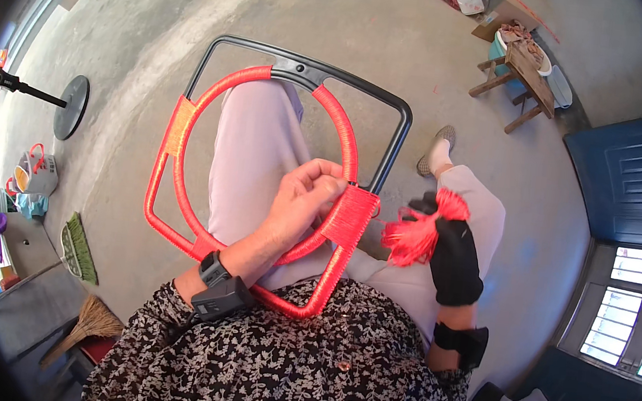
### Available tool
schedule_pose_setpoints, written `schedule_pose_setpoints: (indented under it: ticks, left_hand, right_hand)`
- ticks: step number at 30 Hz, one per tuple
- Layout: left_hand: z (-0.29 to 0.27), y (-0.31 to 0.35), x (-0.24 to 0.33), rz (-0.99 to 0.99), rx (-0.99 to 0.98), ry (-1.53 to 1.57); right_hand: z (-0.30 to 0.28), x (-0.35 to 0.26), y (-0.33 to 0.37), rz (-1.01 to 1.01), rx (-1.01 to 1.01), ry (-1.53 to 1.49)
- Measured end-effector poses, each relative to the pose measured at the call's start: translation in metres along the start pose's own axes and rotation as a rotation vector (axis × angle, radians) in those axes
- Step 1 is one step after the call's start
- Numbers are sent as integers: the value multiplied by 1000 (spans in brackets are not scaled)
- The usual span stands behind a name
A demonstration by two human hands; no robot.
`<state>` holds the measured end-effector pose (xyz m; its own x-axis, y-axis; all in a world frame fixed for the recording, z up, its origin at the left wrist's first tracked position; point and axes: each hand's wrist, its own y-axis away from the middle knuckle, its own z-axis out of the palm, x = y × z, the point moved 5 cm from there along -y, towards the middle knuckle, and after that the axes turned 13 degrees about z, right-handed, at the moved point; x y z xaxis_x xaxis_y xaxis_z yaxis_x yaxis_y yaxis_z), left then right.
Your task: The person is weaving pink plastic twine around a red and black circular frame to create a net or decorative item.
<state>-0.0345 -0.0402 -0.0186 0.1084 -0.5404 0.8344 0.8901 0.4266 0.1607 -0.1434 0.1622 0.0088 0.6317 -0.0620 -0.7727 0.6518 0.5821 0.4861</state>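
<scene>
red cord (350, 218) partly covers black frame (286, 66)

Glossy cord (411, 240), smooth frame (394, 149), wooden stool (533, 77)

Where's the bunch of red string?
The red string is right of centre in the head view, in the gloved right hand, just right of the wrapped frame.

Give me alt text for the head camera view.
A partly red-wrapped black frame with an inner ring rests on a person's lap; the bare left hand touches it while the black-gloved right hand holds a red cord bundle.
</scene>
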Motion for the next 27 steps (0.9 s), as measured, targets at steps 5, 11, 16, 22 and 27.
schedule_pose_setpoints:
  ticks: [5, 11, 16, 22, 27]
  left_hand:
    - [-9, -5, -13, 55, 53, 62]
    - [-2, -2, -10, 46, -134, -193]
    - [-3, 2, 13, 332, 55, -403]
    - [22, 25, 57, 930, -88, -733]
    - [7, 17, 42, 759, 62, -621]
  right_hand:
    - [29, 55, 5, 218, -387, 1190]
    - [48, 56, -66, -178, -151, 1274]
    - [9, 18, -73, -285, 141, 251]
    - [110, -14, -18, -1003, 62, 1203]
    - [68, 9, -38, -593, -205, 533]
